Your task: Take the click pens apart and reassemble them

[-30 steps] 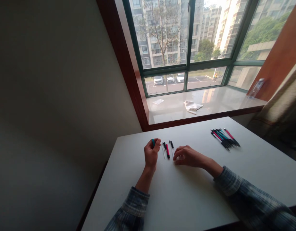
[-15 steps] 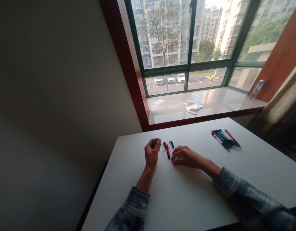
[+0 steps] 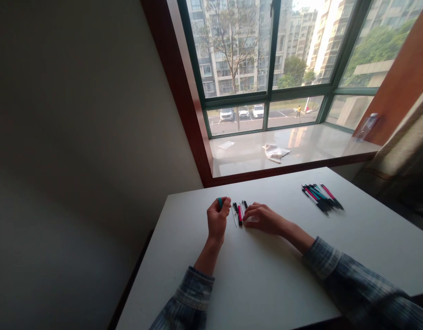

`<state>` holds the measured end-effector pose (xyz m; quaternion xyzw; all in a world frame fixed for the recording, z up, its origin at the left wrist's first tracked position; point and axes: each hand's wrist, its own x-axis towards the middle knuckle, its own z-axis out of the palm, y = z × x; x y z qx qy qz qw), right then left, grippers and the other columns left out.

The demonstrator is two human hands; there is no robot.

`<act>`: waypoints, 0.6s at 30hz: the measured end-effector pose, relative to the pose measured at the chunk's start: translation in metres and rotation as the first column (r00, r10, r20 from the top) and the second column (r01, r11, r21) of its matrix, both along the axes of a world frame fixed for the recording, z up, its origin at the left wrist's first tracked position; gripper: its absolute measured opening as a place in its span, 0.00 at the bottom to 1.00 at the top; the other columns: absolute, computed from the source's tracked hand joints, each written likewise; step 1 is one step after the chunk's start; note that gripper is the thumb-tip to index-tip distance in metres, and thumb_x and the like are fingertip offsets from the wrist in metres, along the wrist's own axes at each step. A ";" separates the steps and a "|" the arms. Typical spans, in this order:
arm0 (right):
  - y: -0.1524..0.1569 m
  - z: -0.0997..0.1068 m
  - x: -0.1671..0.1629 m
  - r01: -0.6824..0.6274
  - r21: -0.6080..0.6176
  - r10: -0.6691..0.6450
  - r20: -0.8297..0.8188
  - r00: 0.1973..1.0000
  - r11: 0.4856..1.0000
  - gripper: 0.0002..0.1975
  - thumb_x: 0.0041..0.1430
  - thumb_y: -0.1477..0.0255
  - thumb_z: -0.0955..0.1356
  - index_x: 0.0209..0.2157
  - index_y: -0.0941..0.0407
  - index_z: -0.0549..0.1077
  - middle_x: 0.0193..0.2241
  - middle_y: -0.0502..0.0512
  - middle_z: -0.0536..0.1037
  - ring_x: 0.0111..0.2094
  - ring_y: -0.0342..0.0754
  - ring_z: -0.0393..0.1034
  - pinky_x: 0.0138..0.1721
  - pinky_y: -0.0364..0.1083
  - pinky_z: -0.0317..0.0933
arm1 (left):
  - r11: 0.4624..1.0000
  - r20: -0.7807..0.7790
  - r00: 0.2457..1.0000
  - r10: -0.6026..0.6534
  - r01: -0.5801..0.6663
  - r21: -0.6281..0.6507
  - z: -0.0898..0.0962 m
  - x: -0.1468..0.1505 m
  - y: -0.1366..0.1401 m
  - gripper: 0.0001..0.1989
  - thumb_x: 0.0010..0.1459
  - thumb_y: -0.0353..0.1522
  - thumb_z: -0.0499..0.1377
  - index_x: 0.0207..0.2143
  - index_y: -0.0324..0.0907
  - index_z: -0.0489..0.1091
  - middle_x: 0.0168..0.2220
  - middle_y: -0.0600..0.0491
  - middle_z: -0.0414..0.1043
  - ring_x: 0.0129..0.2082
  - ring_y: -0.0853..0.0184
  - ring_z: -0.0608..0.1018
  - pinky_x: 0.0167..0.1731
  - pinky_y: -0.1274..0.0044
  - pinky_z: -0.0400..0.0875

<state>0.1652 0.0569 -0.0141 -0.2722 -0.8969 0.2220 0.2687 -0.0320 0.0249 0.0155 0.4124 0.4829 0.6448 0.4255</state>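
My left hand (image 3: pixel 217 220) is closed in a fist around a teal pen barrel (image 3: pixel 220 202), of which only a short part shows. Just right of it, loose pen parts lie on the white table: a thin refill (image 3: pixel 234 217), a black grip piece (image 3: pixel 236 207), a pink barrel with a black end (image 3: pixel 239 215) and another small black piece (image 3: pixel 245 204). My right hand (image 3: pixel 261 218) rests low beside these parts. Its fingers are curled, the tips drawn together close to the pink barrel; whatever lies between them is hidden.
A bunch of pink, teal and black pens (image 3: pixel 319 199) lies at the right of the white table (image 3: pixel 273 275). Beyond the table's back edge, the windowsill (image 3: pixel 245 156) holds a crumpled cloth (image 3: pixel 276 152), a paper piece (image 3: pixel 227 145) and a clear bottle (image 3: pixel 366 127).
My right hand has shifted slightly left and away from me, nearer to the loose parts, covering more of them. My left hand keeps its hold on the teal barrel, almost still.
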 end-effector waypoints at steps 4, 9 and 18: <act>0.001 0.000 0.001 0.032 0.018 -0.031 -0.068 0.997 0.999 0.08 0.65 0.66 0.72 0.44 0.52 0.82 0.39 0.58 0.82 0.38 0.51 0.74 0.42 0.49 0.69 | 0.999 -0.032 0.999 -0.030 0.029 -0.043 -0.001 0.000 -0.001 0.20 0.50 0.47 0.71 0.29 0.39 0.75 0.24 0.57 0.66 0.23 0.73 0.62 0.25 0.79 0.58; -0.003 0.009 -0.001 0.199 0.028 -0.177 -0.350 0.920 0.980 0.14 0.67 0.65 0.71 0.52 0.52 0.76 0.44 0.58 0.80 0.38 0.49 0.75 0.39 0.49 0.72 | 0.972 -0.117 0.974 -0.193 0.174 -0.155 -0.003 0.001 -0.002 0.19 0.50 0.46 0.71 0.32 0.38 0.79 0.25 0.54 0.70 0.24 0.71 0.65 0.26 0.78 0.60; -0.013 0.013 -0.010 0.147 -0.026 -0.144 -0.434 0.890 0.989 0.11 0.66 0.65 0.71 0.49 0.52 0.77 0.40 0.55 0.82 0.37 0.48 0.77 0.42 0.48 0.74 | 0.909 -0.208 0.892 -0.401 0.360 -0.212 0.002 0.003 -0.005 0.19 0.52 0.46 0.69 0.31 0.38 0.80 0.25 0.51 0.71 0.24 0.70 0.66 0.25 0.78 0.60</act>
